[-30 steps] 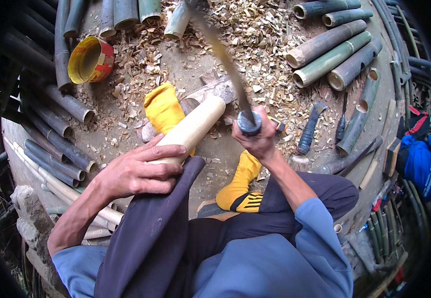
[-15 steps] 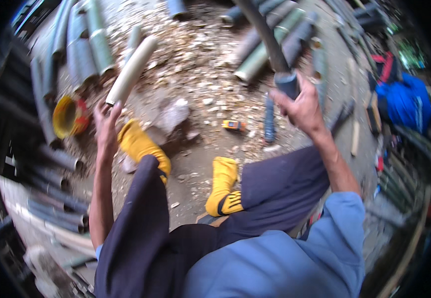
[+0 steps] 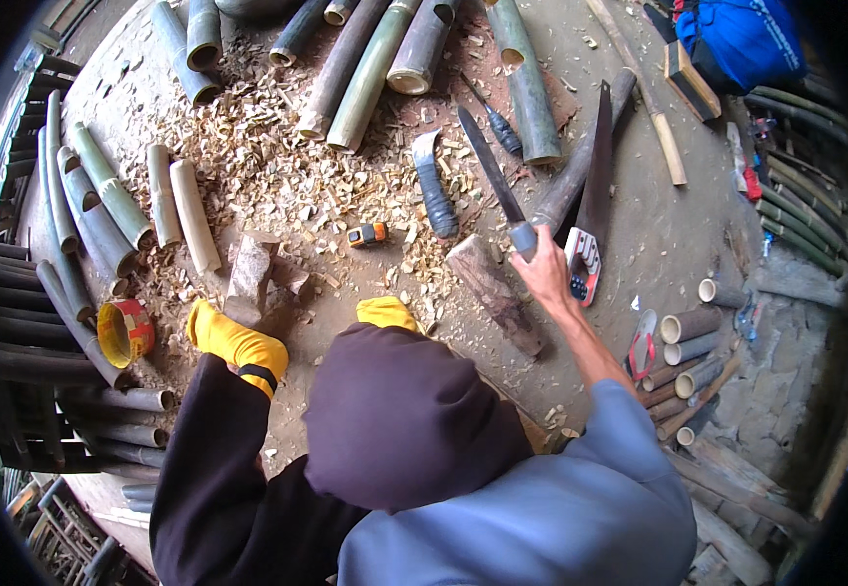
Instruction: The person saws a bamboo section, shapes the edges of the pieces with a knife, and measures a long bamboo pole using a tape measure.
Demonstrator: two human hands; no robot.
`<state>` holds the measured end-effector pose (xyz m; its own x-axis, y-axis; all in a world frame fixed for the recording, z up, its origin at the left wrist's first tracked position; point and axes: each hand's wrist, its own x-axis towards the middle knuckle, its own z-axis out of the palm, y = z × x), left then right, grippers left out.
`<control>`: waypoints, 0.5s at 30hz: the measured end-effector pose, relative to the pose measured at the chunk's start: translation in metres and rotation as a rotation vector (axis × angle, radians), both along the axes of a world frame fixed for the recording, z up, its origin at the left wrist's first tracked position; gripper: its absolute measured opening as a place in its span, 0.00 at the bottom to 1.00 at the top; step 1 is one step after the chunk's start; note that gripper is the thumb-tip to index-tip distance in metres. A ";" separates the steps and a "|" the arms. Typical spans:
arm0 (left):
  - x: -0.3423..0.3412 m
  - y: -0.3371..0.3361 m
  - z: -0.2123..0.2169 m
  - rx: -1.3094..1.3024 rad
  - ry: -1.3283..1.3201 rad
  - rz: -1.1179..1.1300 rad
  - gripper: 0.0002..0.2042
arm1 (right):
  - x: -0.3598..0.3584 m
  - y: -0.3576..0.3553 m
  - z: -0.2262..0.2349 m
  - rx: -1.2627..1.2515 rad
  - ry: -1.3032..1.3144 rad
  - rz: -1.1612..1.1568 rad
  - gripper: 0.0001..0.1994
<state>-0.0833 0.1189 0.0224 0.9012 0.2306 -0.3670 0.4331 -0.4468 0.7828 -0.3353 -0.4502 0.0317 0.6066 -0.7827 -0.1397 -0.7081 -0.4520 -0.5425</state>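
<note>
My right hand (image 3: pixel 544 266) is closed round the grey handle of a machete (image 3: pixel 488 161). Its dark blade points away and to the left, low over the ground beside a rough split log (image 3: pixel 495 296). My left hand is out of the picture. A peeled pale bamboo piece (image 3: pixel 193 217) lies among the chips at left, alongside a greener bamboo piece (image 3: pixel 163 195). Left of the machete lies a broad curved blade with a wrapped handle (image 3: pixel 434 190). Right of it is a handsaw (image 3: pixel 597 176) with a red and white grip.
Cut bamboo tubes (image 3: pixel 375 83) lie at the far side, more at left. Wood chips (image 3: pixel 268 146) cover the middle ground. An orange and black tape measure (image 3: pixel 367 234), a wooden block (image 3: pixel 250 278) and a yellow-red ring-shaped container (image 3: pixel 125 333) are near my yellow-socked feet. Bamboo (image 3: pixel 689 352) is stacked at right.
The peeled bamboo piece has left my left hand and lies on the ground. That hand has gone out of view. My right hand has lowered the machete, and the view has shifted.
</note>
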 end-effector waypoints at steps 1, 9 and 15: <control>-0.002 0.001 0.005 0.022 0.015 -0.012 0.37 | 0.013 0.003 -0.005 0.026 0.028 -0.018 0.19; 0.004 -0.032 0.026 0.158 0.056 -0.195 0.39 | 0.047 -0.012 -0.057 -0.061 0.042 -0.038 0.21; 0.030 -0.084 0.000 0.370 -0.041 -0.569 0.40 | 0.043 -0.007 -0.055 -0.172 0.072 0.016 0.21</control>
